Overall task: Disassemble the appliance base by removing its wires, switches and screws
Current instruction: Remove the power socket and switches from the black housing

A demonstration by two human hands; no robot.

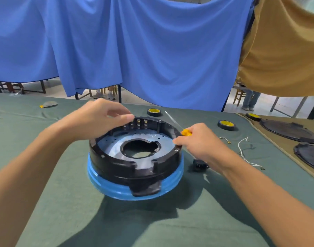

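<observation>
The round appliance base (134, 168), black with a blue lower ring and a silvery inner plate (110, 147), stands upside down in the middle of the green cloth. My left hand (97, 118) hovers over its far left rim, fingers curled, thumb near the row of terminals (138, 123); whether it pinches anything is unclear. My right hand (200, 141) grips a yellow-handled screwdriver (185, 132) at the right rim, its thin shaft pointing up and away. A black switch block (199, 164) and white wires (245, 154) lie on the cloth to the right.
Three black-and-yellow tape rolls (154, 112) (226, 124) (253, 116) lie behind and to the right. Dark round covers (290, 130) lie on a tan mat at far right. A small grey and yellow item (48, 104) lies far left. Blue and tan drapes hang behind the table.
</observation>
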